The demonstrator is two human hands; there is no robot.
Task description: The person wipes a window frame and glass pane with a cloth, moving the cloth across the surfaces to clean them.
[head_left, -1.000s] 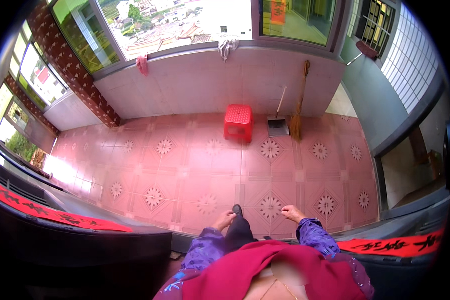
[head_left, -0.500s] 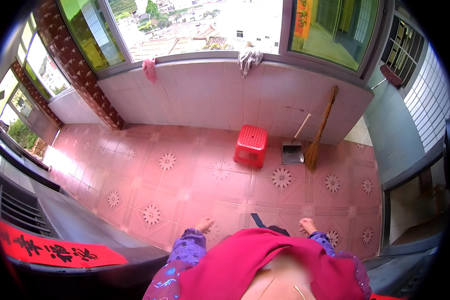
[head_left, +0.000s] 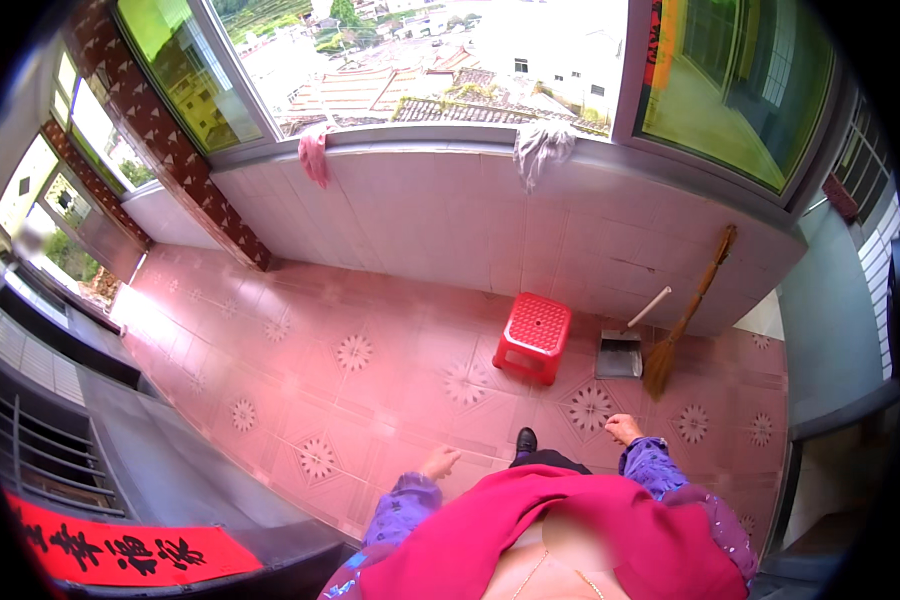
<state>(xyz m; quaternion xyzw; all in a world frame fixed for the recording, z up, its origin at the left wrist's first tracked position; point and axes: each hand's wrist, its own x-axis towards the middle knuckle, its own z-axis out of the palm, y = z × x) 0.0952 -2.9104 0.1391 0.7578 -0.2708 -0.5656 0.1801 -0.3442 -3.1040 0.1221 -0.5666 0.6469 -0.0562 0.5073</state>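
Balcony floor [head_left: 370, 330] of pink tiles with pale star motifs, sunlit at its left end. White-tiled low wall [head_left: 450, 220] under wide windows; a pink cloth [head_left: 313, 155] and a grey cloth [head_left: 542, 145] hang over the sill.

Left hand [head_left: 440, 462] empty, low over the tiles, fingers loosely extended and slightly apart. Right hand [head_left: 623, 428] empty too, fingers curled in toward the palm; cannot tell if fully closed. A dark shoe [head_left: 526, 440] shows between the two hands.

Red plastic stool [head_left: 534, 336] stands upright beyond the fingers, between both hands and nearer the right. Past the right fingers, against the wall: grey dustpan [head_left: 620, 352] and straw broom [head_left: 682, 322], leaning. Red paper strip [head_left: 120, 545] far to the left of the left fingers.
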